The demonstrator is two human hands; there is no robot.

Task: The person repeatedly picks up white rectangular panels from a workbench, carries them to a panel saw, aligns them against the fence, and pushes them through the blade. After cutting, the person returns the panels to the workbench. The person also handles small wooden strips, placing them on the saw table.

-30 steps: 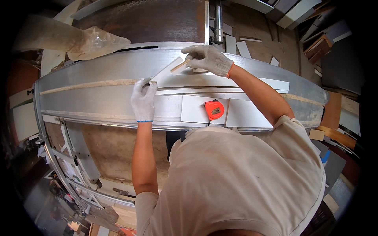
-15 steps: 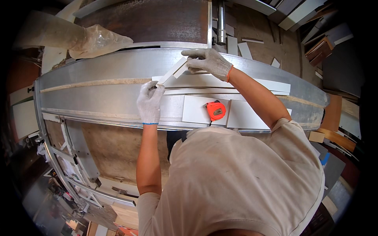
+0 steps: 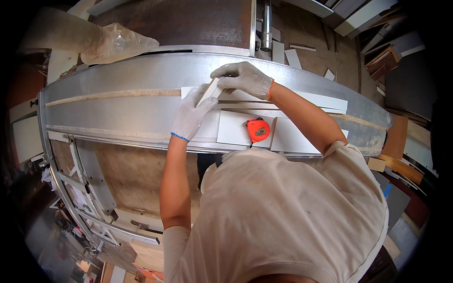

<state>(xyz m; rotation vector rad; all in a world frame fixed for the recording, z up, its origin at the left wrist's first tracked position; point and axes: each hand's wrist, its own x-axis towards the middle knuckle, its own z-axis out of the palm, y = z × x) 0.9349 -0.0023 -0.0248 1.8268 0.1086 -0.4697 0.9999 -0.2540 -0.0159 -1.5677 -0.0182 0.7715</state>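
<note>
Both my hands wear pale knit gloves and hold a short bundle of white board strips (image 3: 208,93) tilted above the metal table. My left hand (image 3: 191,113) is closed round the lower end, with its palm and fingers along the side. At the upper end, my right hand (image 3: 243,81) pinches with thumb and fingers. Beneath the hands lie long white strips (image 3: 316,101) side by side. A red-orange tape measure (image 3: 257,130) rests on a white panel (image 3: 231,128) nearer to me, with another white panel (image 3: 292,137) to its right.
The long silver table (image 3: 108,113) has a wooden-looking strip (image 3: 113,96) along it. A dark rusty plate (image 3: 179,26) lies beyond, beside a translucent plastic-wrapped duct (image 3: 115,43). Board offcuts (image 3: 292,59) are scattered on the floor at the far right. A metal frame (image 3: 66,184) runs down the left.
My left hand has moved up and right along the strips, closer to my right hand. Two strips that showed offset now look lined up and stand more steeply.
</note>
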